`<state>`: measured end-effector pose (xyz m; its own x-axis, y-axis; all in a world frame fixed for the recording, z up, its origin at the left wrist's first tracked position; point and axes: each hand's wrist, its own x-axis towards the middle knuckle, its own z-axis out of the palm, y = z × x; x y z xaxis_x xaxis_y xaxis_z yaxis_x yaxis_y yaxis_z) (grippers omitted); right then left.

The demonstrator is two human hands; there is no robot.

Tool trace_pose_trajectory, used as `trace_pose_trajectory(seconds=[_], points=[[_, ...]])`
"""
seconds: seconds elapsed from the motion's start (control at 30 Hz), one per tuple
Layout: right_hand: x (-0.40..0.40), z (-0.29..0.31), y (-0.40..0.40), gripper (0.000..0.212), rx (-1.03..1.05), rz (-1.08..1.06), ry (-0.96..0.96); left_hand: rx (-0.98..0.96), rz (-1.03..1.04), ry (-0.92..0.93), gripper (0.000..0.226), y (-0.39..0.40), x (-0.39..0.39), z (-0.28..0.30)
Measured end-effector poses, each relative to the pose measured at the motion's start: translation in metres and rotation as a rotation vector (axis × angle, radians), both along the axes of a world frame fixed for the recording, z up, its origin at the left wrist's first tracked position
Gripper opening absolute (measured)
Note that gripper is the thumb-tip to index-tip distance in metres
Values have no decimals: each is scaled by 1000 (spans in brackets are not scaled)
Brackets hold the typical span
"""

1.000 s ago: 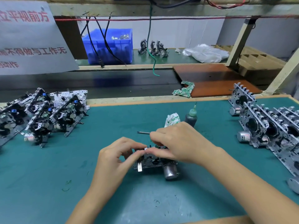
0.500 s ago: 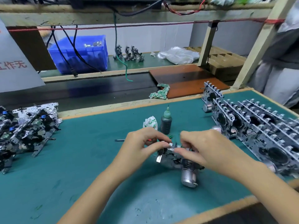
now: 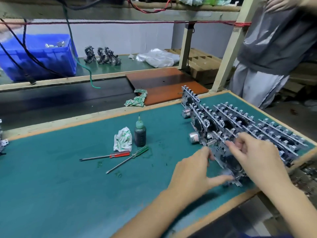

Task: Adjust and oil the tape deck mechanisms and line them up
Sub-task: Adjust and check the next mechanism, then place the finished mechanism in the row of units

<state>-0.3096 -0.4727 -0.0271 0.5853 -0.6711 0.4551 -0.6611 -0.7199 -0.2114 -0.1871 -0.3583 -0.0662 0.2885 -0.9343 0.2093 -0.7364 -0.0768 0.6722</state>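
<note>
**Tape deck mechanism joins the row at the table's right edge**

A tape deck mechanism stands tilted on edge at the near end of the row of finished mechanisms, held between both hands on the green table. The left hand grasps its near side, thumb reaching along the lower edge; the right hand pinches its upper edge with curled fingers. The picture is blurred at the contact, so how firmly the unit leans on its neighbour cannot be told. The risk, by the look of it: let go before it rests snugly and it may tip flat, or push the leaning row along. The row sits near the table's right rim, so a shove could send units over. The oil bottle, a crumpled cloth, a red-handled screwdriver and a green-handled screwdriver lie well apart to the left, clear of the hands
</note>
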Motion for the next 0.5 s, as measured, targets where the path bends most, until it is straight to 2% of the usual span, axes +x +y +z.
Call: trace_pose_trajectory(seconds=[0.1,0.43,0.47,0.5], points=[[2,-3,-3,36,2,-34,-26,99,-57,-61,52,-5,-21,-12],[9,4,5,34,-24,-24,-10,111,-14,-330,43,-11,-28,-8],[9,4,5,33,-20,-24,5,107,-20,-385,43,-11,-28,-10],[10,4,6,33,-15,-25,16,101,-14,-520,43,-10,-29,-14]])
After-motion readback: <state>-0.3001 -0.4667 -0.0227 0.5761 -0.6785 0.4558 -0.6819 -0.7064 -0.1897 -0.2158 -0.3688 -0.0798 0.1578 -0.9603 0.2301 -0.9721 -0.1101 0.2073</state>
